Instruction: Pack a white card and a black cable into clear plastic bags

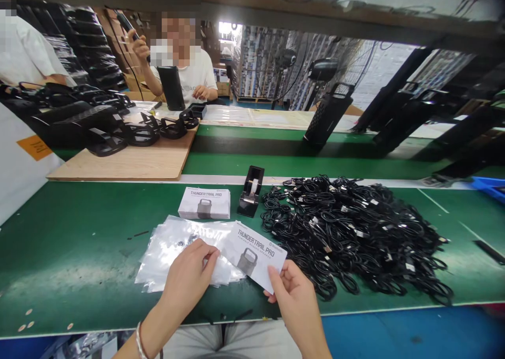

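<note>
My right hand (294, 290) pinches the lower right corner of a white printed booklet (256, 256), whose cover reads "Thunder Trail Pro" above a speaker picture. The booklet's left side overlaps a loose pile of clear plastic bags (158, 262). On that pile lies my left hand (191, 269), thumb and fingers drawn together at a bag; its fingertips are partly hidden. Behind the bags sits a neat stack of matching booklets (204, 206). A small black tape dispenser (251, 193) stands beside the stack. To the right spreads a big heap of coiled black cables (347, 233).
A wooden board (158, 164) at the back left carries black handled parts. Black speakers (329, 114) stand on the green belt (244, 154) beyond. Across the bench, a person (197, 75) in white holds a tool near a black speaker. A blue bin (487, 185) edges the right.
</note>
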{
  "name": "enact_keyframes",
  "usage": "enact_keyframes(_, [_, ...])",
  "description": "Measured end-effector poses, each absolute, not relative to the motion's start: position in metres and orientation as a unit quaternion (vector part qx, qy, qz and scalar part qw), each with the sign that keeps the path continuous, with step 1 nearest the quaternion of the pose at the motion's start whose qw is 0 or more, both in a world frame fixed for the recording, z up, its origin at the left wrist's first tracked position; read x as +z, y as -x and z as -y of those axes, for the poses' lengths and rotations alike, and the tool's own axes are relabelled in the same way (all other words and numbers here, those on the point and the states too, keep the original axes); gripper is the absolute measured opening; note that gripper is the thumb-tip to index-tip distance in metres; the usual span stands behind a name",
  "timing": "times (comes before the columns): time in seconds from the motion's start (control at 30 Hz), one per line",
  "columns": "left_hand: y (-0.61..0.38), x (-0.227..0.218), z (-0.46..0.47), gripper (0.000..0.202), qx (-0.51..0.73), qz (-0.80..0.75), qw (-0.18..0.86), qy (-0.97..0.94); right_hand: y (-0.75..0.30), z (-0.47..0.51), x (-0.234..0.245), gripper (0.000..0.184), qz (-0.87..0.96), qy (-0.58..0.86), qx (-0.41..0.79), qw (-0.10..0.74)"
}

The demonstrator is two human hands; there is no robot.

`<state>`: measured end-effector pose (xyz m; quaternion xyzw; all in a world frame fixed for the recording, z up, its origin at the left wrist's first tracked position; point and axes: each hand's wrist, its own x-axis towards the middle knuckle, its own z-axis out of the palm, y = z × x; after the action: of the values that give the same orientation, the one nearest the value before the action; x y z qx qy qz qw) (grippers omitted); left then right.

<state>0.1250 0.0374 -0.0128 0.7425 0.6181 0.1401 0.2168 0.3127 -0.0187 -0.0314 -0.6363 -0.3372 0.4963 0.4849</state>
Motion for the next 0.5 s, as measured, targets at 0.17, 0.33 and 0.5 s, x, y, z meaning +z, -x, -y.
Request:
enact_keyframes(0.17, [-0.121, -0.018, -0.036, 0.022, 0.159, -0.612, 0.223, -0.742, -0.315, 0.019, -0.034, 0.039, 0.339, 0.637, 0.521, 0.456])
enact_keyframes(0.33, [-0.118, -0.024, -0.034, 0.016, 0.177, -0.608, 0.223, -0.741, -0.316, 0.019, -0.037, 0.035, 0.326, 0.628, 0.526, 0.472])
enact_keyframes(0.5, [-0.117, -0.027, -0.032, 0.019, 0.188, -0.583, 0.21, -0.762, -0.315, 0.017, -0.038, 0.036, 0.311, 0.632, 0.521, 0.481])
